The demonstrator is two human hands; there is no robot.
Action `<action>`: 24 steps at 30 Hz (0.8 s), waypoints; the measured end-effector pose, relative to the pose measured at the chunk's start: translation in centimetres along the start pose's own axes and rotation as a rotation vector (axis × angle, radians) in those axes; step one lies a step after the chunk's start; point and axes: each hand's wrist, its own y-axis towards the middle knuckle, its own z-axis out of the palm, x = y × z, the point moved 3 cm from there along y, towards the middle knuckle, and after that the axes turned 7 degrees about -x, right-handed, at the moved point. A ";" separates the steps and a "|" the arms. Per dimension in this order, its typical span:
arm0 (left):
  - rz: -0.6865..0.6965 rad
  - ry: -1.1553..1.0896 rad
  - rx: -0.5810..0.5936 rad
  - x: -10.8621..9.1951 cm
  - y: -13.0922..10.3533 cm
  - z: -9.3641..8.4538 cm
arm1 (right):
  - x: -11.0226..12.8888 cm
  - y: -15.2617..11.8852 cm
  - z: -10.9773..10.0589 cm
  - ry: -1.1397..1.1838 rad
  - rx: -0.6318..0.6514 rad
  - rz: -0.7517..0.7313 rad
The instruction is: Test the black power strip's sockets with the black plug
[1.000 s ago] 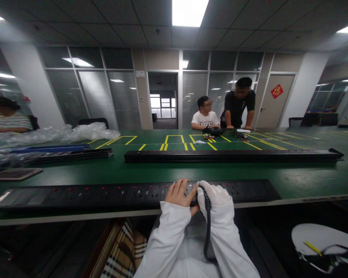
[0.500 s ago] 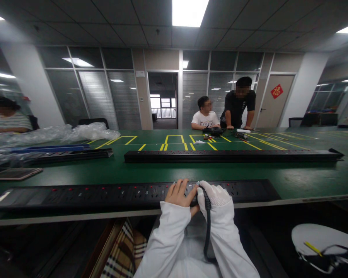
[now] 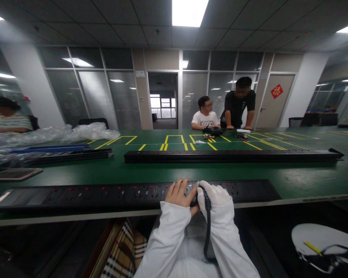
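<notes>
A long black power strip [image 3: 98, 196] with several sockets and red lights lies along the table's near edge. My left hand [image 3: 179, 194], bare, rests on its top with fingers stretched out and spread, the thumb low at the strip's front side. Right beside it, my right hand [image 3: 219, 197], in a white glove, is closed around the plug end of a black power cord [image 3: 208, 227]. That end is at the sockets; whether it sits in one is hidden by my fingers. The cord hangs down over my right sleeve toward my lap.
Another black power strip [image 3: 232, 156] lies farther back on the green table [image 3: 150, 173]. Bubble wrap [image 3: 87, 133], metal rails [image 3: 75, 154] and a tablet-like flat thing [image 3: 16, 173] are at left. Two people are across the table, another at far left. A white stool [image 3: 321, 235] stands at lower right.
</notes>
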 end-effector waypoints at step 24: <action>0.018 0.020 0.020 0.1 0.0 0.1 | 0.1 0.0 -0.1 -0.002 0.028 -0.004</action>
